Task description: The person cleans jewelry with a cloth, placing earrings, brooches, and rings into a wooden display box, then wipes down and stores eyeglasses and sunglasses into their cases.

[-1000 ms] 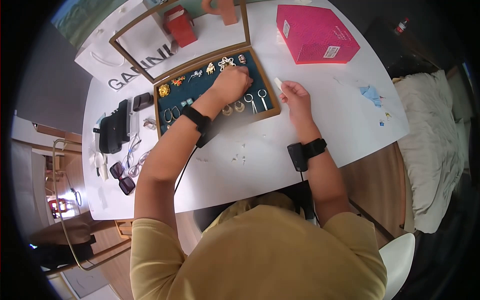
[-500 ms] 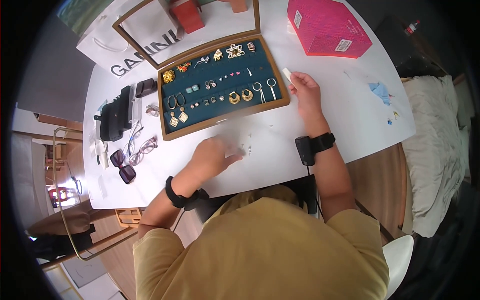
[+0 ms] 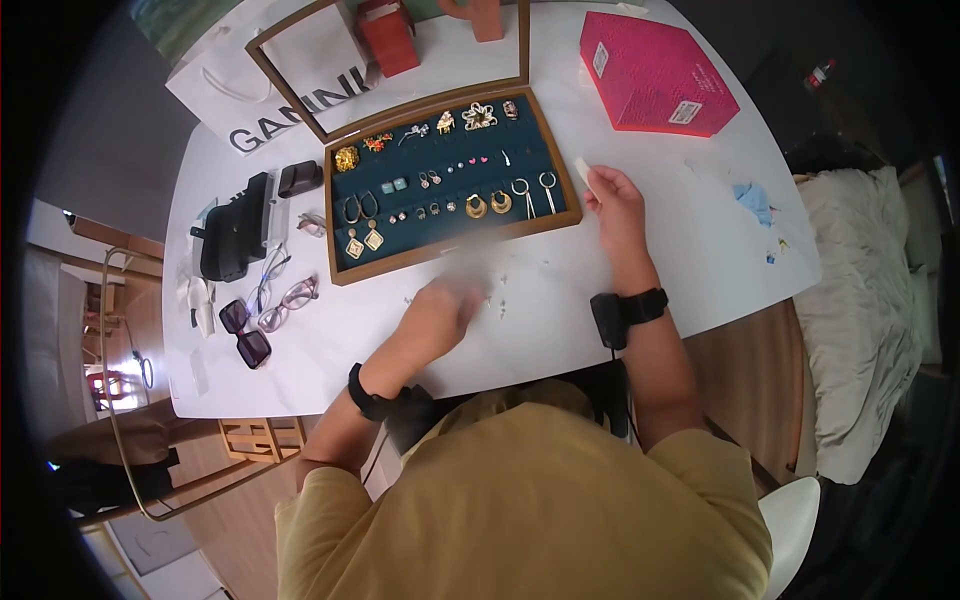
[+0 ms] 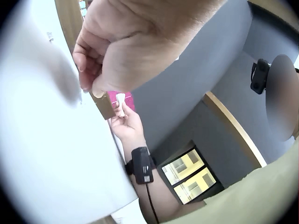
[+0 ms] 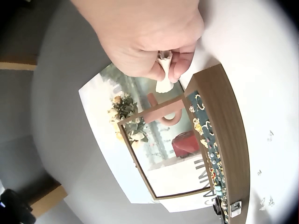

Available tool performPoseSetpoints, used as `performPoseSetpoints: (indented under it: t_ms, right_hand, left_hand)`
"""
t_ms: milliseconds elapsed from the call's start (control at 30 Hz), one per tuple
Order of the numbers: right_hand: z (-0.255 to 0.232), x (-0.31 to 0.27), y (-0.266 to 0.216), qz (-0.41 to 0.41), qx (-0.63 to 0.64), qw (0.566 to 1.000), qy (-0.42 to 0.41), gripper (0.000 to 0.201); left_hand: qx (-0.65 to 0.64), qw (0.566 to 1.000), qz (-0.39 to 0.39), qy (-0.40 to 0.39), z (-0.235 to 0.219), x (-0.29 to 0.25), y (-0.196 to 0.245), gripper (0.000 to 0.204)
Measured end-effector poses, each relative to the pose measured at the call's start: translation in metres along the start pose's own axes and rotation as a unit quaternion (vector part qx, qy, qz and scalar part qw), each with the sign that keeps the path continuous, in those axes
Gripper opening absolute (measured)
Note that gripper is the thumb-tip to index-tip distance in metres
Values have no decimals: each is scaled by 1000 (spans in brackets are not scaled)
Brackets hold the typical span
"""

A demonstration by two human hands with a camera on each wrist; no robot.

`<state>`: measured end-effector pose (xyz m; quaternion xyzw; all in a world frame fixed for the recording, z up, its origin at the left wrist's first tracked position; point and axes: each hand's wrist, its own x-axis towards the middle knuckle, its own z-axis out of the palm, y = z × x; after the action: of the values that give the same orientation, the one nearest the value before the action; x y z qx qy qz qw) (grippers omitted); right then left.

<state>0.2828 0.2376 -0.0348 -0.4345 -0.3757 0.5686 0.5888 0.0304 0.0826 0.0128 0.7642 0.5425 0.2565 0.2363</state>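
Observation:
My left hand (image 3: pixel 435 318) is low over the white table in front of a wooden jewelry case (image 3: pixel 400 268), its fingertips blurred in the head view. In the left wrist view its fingers bend toward the thumb, with a small gap between the tips. Small clear bits (image 3: pixel 503 305) lie just right of it. My right hand (image 3: pixel 617 205), beside the case's right edge, pinches a folded white cloth (image 5: pixel 164 85) between thumb and fingers. Inside the open case, gold hoop earrings (image 3: pixel 475 207), diamond-shaped earrings (image 3: pixel 355 247) and brooches (image 3: pixel 480 117) sit on dark green lining.
A pink box (image 3: pixel 650 80) stands at the back right, near a crumpled blue cloth (image 3: pixel 752 203). Sunglasses (image 3: pixel 252 347), clear-framed glasses (image 3: pixel 290 304) and a black case (image 3: pixel 230 240) are on the left. A white paper bag (image 3: pixel 215 115) stands behind the case's raised glass lid.
My left hand has come from above the back of the case down to the table in front, among the small clear bits. My right hand keeps the white cloth beside the case.

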Motion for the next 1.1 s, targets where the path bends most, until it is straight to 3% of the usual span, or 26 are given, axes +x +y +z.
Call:
performPoseSetpoints:
  t_ms: [67,233,333,433,533,733,833,933,1033,1100]
  right_hand:
    - [10,-18,-7,-17,-12,998,-55,17]
    - [41,-86,-26,-16,-98,972,-213,11]
    - [48,-103,-25,-86,-154,960,-218,8]
    - [52,-107,-37,-231,-261,913,-212,10]
    - [51,-114,-54,-182,-305,884,-304,7]
    - [51,-111,-51,-212,-328,898,-203,8]
    - [52,-114,-54,-219,-271,893,-286,9]
    - [50,-110,-48,-245,-333,876,-248,8]
    - [51,-110,-50,-214,-330,898,-199,8]
    - [50,-111,-53,-200,-314,894,-250,8]
  left_hand:
    - [-50,998,-20,11,-9,12,3,6]
    - [-128,987,59,79,-7,31,-7,6]
    - [-157,981,59,95,0,32,-9,8]
    - [-176,977,58,104,4,28,-8,11]
    - [-219,969,20,111,7,25,-7,13]
    - [-244,967,7,78,2,20,0,31]
    - [-243,967,0,83,4,19,-2,35]
    - [-266,961,-10,78,4,18,1,38]
    - [-284,956,-14,77,4,18,2,39]
    - [-276,958,-12,81,7,17,0,36]
